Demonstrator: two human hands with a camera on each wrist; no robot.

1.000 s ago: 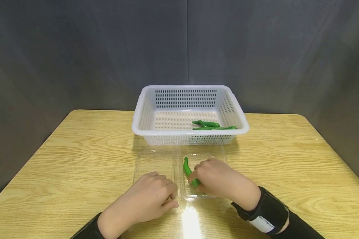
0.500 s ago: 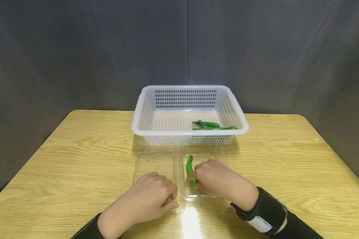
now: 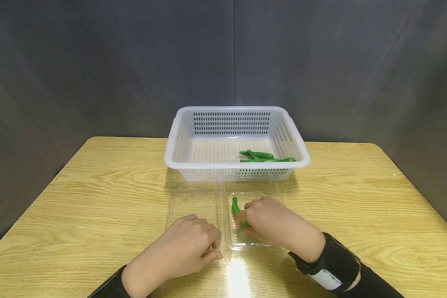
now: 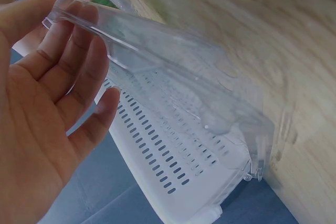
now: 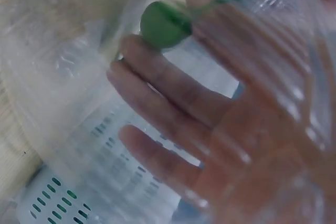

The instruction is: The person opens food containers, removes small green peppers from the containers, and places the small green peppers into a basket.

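A green chili pepper lies slanted inside the right half of a clear plastic clamshell box. My right hand pinches its near end between thumb and fingers. In the right wrist view, the pepper's rounded green end shows at the fingertips, blurred through the plastic. My left hand is at the near edge of the box's left half. In the left wrist view, the upright plastic edge of the box runs between the thumb and loosely curled fingers, which hold it.
Behind the box stands a white perforated basket, with several green peppers in its near right corner. All of it rests on a wooden table, with a dark grey curtain beyond the back edge.
The pepper's far tip has swung slightly right, then a little back left, as my right fingers shift on it. The left hand stays in place.
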